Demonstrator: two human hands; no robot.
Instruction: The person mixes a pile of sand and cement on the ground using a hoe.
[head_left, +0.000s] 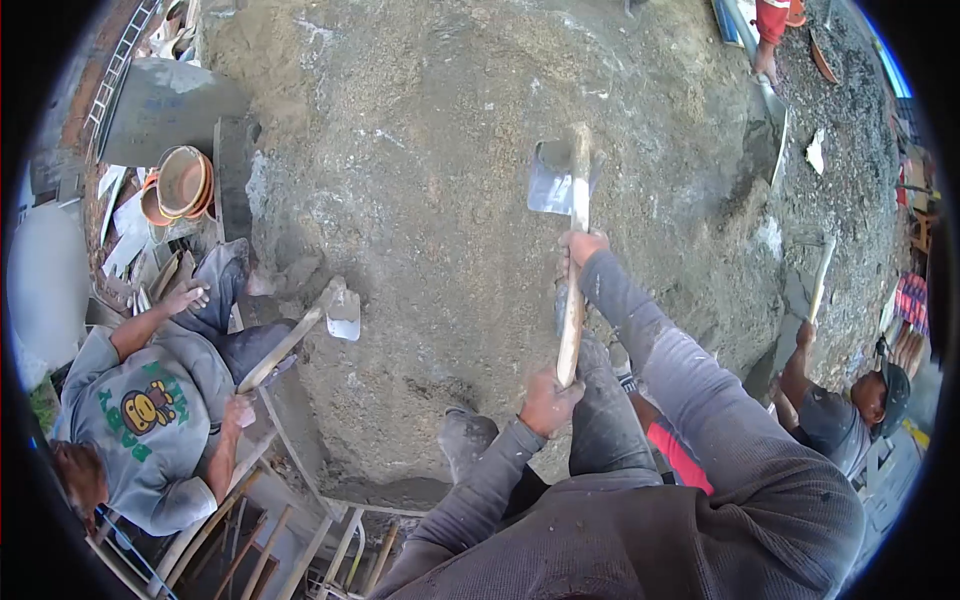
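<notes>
A long wooden handle [573, 320] runs up the middle of the view to a hoe with a metal blade [551, 186] resting on the grey, gritty mix [420, 200]. My left hand [549, 401] is wrapped round the lower end of the handle, low in the view. Farther up the same handle, nearer the blade, my right hand [585, 246] is closed round it. Both of my sleeves are grey and dusty. My boots stand in the mix below the handle.
At left a person in a grey shirt [150, 400] holds another hoe [343, 308]. Orange buckets [183, 183] stand upper left. At right a person in a cap [840, 415] grips a wooden handle [822, 278]. A red-sleeved hand [765, 62] holds a tool upper right.
</notes>
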